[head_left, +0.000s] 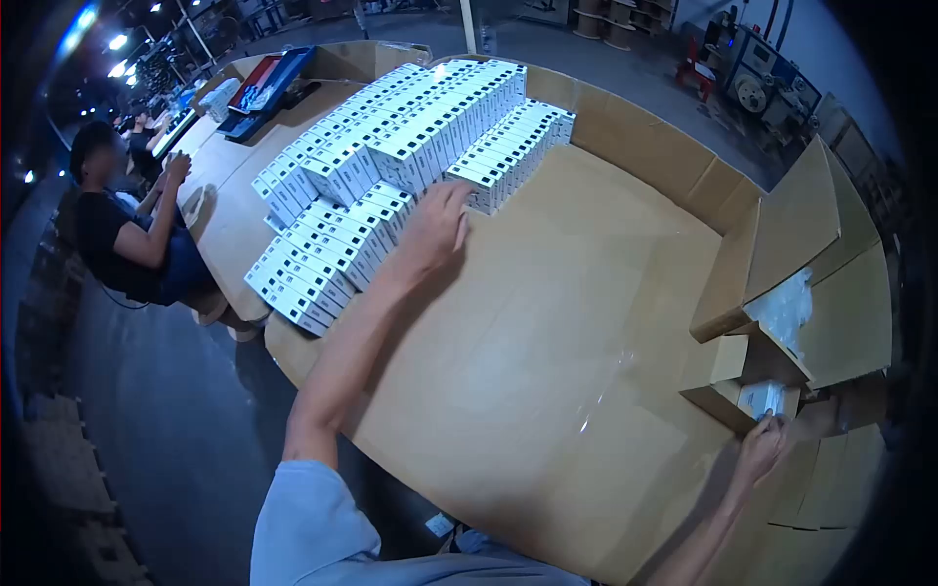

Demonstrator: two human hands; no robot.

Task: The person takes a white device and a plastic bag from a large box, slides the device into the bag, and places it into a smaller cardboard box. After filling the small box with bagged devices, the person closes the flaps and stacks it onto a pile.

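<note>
My left hand [435, 230] reaches out to the near end of a row of small white boxes [503, 146]. Its fingers are bent around the end box, partly covering it. Many more white boxes with black squares on them stand packed in a stepped stack [410, 112] beyond and to the left. At the far right, my right hand [767, 449] has its fingers closed on a white box [760, 398] inside an open brown carton [718, 396]. Part of that white box is hidden by the carton wall and my fingers.
Brown cardboard covers the table [518, 352], with a raised cardboard rim [664, 146] at the back. A larger open carton [796, 225] holding clear plastic [787, 308] stands right. A blue tray [269, 93] lies back left. Another person [127, 215] sits at left.
</note>
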